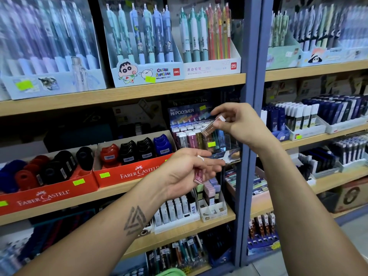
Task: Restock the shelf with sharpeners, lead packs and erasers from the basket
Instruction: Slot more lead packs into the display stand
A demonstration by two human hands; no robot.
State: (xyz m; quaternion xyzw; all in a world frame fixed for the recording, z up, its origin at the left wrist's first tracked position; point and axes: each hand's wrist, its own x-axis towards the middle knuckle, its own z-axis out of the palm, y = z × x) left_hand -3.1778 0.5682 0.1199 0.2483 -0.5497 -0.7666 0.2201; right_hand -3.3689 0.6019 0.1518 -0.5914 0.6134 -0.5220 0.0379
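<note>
My right hand [242, 124] pinches a slim brownish lead pack [212, 126] by its white cap, tilted, in front of the clear Hi-Polymer rack [201, 134] at the right end of the middle shelf [127, 185], just beside the blue post [250, 96]. My left hand [187, 172] is lower, fingers curled round a pink pack [198, 175], hard and glossy. Between the hands there is open air. Left of the rack, rounded plastic sharpeners [127, 151] fill red card boxes [123, 173] along the shelf's front edge. Small erasers [212, 189] sit in a white tray on the shelf below.
</note>
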